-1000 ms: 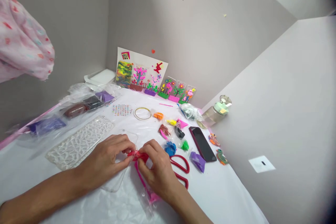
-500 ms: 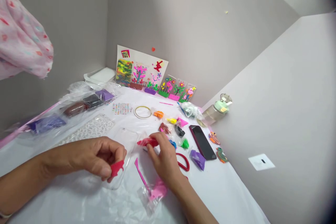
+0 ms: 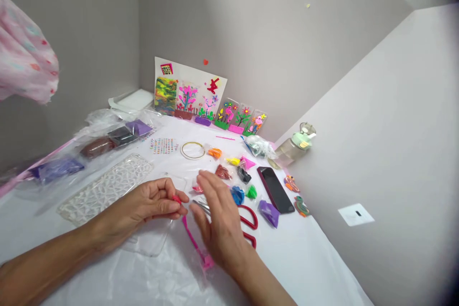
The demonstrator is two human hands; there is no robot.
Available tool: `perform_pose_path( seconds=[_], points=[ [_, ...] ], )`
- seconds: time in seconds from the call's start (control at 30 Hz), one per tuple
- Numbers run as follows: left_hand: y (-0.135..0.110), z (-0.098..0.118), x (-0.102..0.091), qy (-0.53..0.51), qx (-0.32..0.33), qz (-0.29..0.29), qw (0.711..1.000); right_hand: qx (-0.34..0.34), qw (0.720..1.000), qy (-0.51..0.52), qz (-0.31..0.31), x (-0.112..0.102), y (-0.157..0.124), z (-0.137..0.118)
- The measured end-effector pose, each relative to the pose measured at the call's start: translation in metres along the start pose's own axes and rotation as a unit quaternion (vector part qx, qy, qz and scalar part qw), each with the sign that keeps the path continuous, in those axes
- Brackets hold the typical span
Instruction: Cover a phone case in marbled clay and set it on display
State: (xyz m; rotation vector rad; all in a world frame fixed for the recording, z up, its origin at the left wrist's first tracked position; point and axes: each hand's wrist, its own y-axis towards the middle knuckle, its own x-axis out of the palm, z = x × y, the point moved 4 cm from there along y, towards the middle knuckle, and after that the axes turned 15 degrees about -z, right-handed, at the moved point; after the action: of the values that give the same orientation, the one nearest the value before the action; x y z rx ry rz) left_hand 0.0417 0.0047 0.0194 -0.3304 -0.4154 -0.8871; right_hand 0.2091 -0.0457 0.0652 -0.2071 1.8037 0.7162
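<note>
On white table [image 3: 304, 267], left hand [image 3: 154, 203] half-hides phone case [image 3: 154, 244].

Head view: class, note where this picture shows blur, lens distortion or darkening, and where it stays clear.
In the head view, the right hand is smeared by motion, the left hand looks sharper, the wide lens bends the walls, the top-right corner falls dark, and the pink cloth looks soft.

red clay [image 3: 176, 198] in left hand [image 3: 154, 203] now smaller, right hand [image 3: 222, 229] opened

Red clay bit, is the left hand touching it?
Touching: the head view shows the left hand pinching the red clay bit.
</note>
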Motion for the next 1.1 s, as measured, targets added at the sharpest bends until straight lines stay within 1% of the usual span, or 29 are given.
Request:
perform_pose_path(
  seconds=[0.07, 0.1, 0.13, 0.17, 0.2, 0.3, 0.33, 0.37, 0.43, 0.47, 0.5, 0.53, 0.57, 0.63, 0.7, 0.73, 0.77, 0.83, 0.87, 0.9, 0.93, 1.03, 1.1],
  points=[
    [0.001, -0.005, 0.011, -0.007, 0.014, -0.033, 0.999, -0.063, 0.997, -0.005, -0.032, 0.002, 0.001, -0.019],
    [0.001, -0.007, 0.017, -0.01, 0.019, -0.046, 0.999, -0.094, 0.994, -0.016, -0.051, 0.005, 0.001, -0.025],
    [0.002, -0.011, 0.021, -0.021, 0.006, -0.049, 0.999, -0.109, 0.992, -0.029, -0.065, 0.009, 0.002, -0.027],
    [0.002, -0.013, 0.024, -0.048, -0.006, -0.046, 0.998, -0.111, 0.99, -0.044, -0.071, 0.012, 0.002, -0.026],
    [0.002, -0.014, 0.027, -0.073, -0.008, -0.048, 0.996, -0.098, 0.991, -0.055, -0.072, 0.015, 0.003, -0.023],
    [0.0, -0.011, 0.032, -0.138, 0.006, -0.064, 0.988, -0.028, 0.995, -0.069, -0.06, 0.02, 0.002, -0.016],
    [-0.001, -0.011, 0.033, -0.154, -0.002, -0.069, 0.986, -0.026, 0.996, -0.069, -0.059, 0.022, 0.001, -0.019],
    [-0.002, -0.011, 0.034, -0.168, -0.018, -0.073, 0.983, -0.042, 0.995, -0.066, -0.06, 0.025, -0.001, -0.026],
    [-0.004, -0.011, 0.036, -0.196, -0.043, -0.072, 0.977, -0.103, 0.992, -0.051, -0.055, 0.03, -0.003, -0.042],
    [-0.004, -0.011, 0.037, -0.211, -0.049, -0.072, 0.974, -0.13, 0.99, -0.041, -0.043, 0.031, -0.004, -0.048],
    [-0.004, -0.011, 0.038, -0.226, -0.048, -0.072, 0.97, -0.124, 0.991, -0.036, -0.036, 0.031, -0.003, -0.05],
    [-0.003, -0.009, 0.039, -0.238, -0.041, -0.074, 0.968, -0.129, 0.99, -0.037, -0.048, 0.032, -0.002, -0.049],
    [-0.002, -0.006, 0.039, -0.246, -0.032, -0.081, 0.965, -0.117, 0.991, -0.042, -0.059, 0.033, 0.0, -0.045],
    [0.0, 0.0, 0.039, -0.253, -0.006, -0.096, 0.963, -0.052, 0.994, -0.059, -0.074, 0.031, 0.003, -0.031],
    [0.0, 0.006, 0.036, -0.258, 0.016, -0.101, 0.961, -0.026, 0.994, -0.081, -0.068, 0.028, 0.004, -0.023],
    [0.0, 0.008, 0.033, -0.26, 0.018, -0.092, 0.961, -0.037, 0.994, -0.086, -0.065, 0.028, 0.003, -0.025],
    [-0.001, 0.009, 0.03, -0.259, 0.015, -0.077, 0.963, -0.064, 0.992, -0.084, -0.062, 0.029, 0.002, -0.029],
    [-0.003, 0.009, 0.023, -0.251, -0.001, -0.041, 0.967, -0.144, 0.985, -0.068, -0.059, 0.03, -0.001, -0.04],
    [-0.004, 0.009, 0.02, -0.245, -0.007, -0.03, 0.969, -0.168, 0.982, -0.061, -0.065, 0.031, -0.001, -0.043],
    [-0.003, 0.009, 0.018, -0.237, -0.009, -0.025, 0.971, -0.176, 0.98, -0.057, -0.076, 0.032, 0.0, -0.043],
    [-0.003, 0.01, 0.017, -0.224, -0.003, -0.024, 0.974, -0.167, 0.981, -0.053, -0.085, 0.032, 0.002, -0.04],
    [0.001, 0.011, 0.016, -0.175, 0.006, -0.034, 0.984, -0.125, 0.989, -0.027, -0.078, 0.023, 0.005, -0.017],
    [0.003, 0.011, 0.017, -0.145, -0.004, -0.043, 0.988, -0.139, 0.988, 0.009, -0.07, 0.017, 0.003, -0.005]
  ],
)
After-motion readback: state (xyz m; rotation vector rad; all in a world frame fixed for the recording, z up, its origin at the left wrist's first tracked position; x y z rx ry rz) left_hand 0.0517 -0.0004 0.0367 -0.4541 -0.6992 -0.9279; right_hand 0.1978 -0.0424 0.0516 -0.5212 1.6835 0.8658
